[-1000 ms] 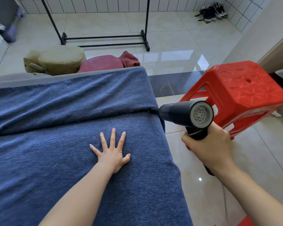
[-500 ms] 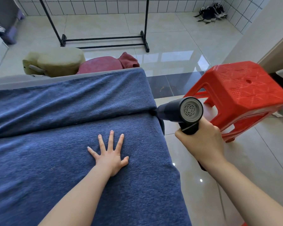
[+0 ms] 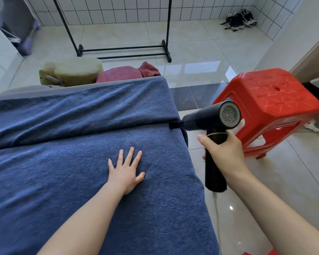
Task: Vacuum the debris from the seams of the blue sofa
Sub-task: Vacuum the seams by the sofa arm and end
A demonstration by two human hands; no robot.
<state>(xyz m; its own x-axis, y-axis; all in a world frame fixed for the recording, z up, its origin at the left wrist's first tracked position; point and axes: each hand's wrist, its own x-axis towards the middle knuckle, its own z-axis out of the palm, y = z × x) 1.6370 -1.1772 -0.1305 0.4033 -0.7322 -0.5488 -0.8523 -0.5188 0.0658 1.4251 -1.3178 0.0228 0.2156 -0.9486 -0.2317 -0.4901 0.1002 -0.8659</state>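
Note:
The blue sofa (image 3: 63, 181) fills the left and middle of the head view, covered in blue towelling cloth. A seam (image 3: 92, 134) runs across it between the seat and the back part. My right hand (image 3: 226, 155) grips the handle of a black handheld vacuum (image 3: 208, 118). Its narrow nozzle touches the right end of the seam, at the sofa's edge. My left hand (image 3: 125, 170) lies flat on the seat with fingers spread, below the seam. No debris shows in the seam.
A red plastic stool (image 3: 269, 100) stands on the tiled floor right behind the vacuum. Beyond the sofa lie a beige cushion (image 3: 74, 72) and a red cushion (image 3: 122, 74). A black clothes rack (image 3: 123, 50) and dark shoes (image 3: 239, 19) stand further back.
The vacuum and my right hand have shifted slightly left and lower, with more of the handle now showing. My left hand stays flat on the seat.

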